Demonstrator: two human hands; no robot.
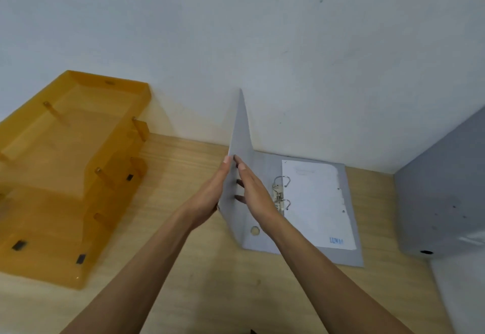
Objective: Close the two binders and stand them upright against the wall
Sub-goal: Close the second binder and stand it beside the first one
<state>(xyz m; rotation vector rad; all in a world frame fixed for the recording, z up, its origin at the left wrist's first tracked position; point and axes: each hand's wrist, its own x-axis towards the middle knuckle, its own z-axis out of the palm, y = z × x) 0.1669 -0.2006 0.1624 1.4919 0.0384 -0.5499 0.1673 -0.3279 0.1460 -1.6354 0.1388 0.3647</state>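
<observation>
A grey lever-arch binder (350,252) lies open on the wooden desk, with metal rings (282,194) and a white sheet (317,202) on its right half. Its left cover (240,134) is raised almost upright. My left hand (210,194) presses flat on the cover's outer side and my right hand (256,189) on its inner side, so the cover is pinched between them. A second grey binder (443,194) stands upright at the right, against the side wall.
An amber translucent stacked letter tray (73,165) sits at the left against the back wall (288,58). Bare wooden desk (183,268) lies between the tray and the open binder, and in front of me.
</observation>
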